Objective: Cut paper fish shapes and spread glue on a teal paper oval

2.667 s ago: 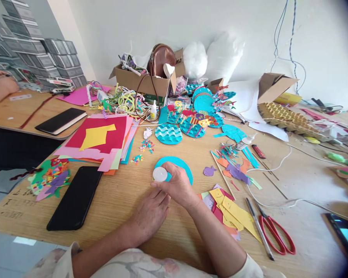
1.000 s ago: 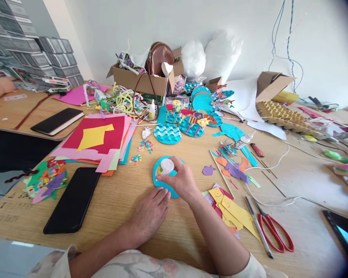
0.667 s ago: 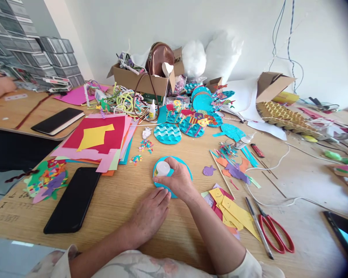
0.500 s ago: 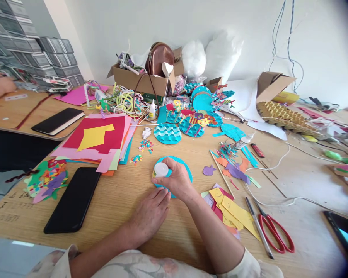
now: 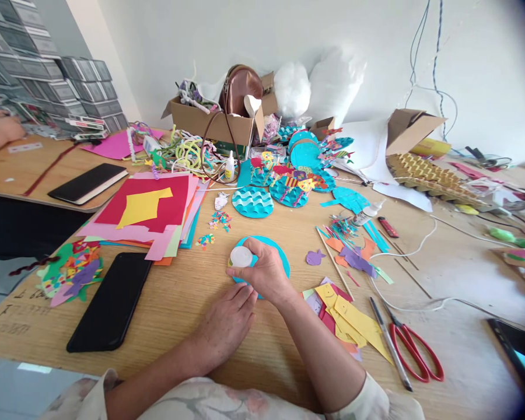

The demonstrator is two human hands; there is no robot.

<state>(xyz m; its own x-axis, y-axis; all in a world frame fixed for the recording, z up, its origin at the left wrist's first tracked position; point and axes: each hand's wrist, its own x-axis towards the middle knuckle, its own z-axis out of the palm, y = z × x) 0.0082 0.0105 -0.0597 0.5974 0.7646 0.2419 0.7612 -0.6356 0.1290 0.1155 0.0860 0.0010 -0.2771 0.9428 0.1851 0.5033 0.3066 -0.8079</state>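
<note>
A round turquoise disc (image 5: pixel 280 251) lies flat on the table before me. My right hand (image 5: pixel 266 271) grips a small white glue bottle (image 5: pixel 241 256), its round base turned up toward me and a bit of yellow label showing. The bottle's tip is hidden behind its body, over the disc's left part. My left hand (image 5: pixel 227 324) lies flat with fingers stretched out, fingertips at the disc's near edge. Left of the disc's far side are small paper confetti pieces (image 5: pixel 220 220), and to its right a purple paper fish (image 5: pixel 315 257).
Coloured paper sheets (image 5: pixel 114 201) and a black phone (image 5: pixel 109 303) lie left. Paper scraps (image 5: pixel 354 321), a pen (image 5: pixel 389 341) and red-handled scissors (image 5: pixel 415 353) lie right. Behind stand decorated turquoise discs (image 5: pixel 252 202) and another glue bottle (image 5: pixel 230 167). A co-worker's hand (image 5: pixel 2 128) rests far left.
The glue bottle in my right hand has shifted very slightly left over the disc. My left hand stays where it was.
</note>
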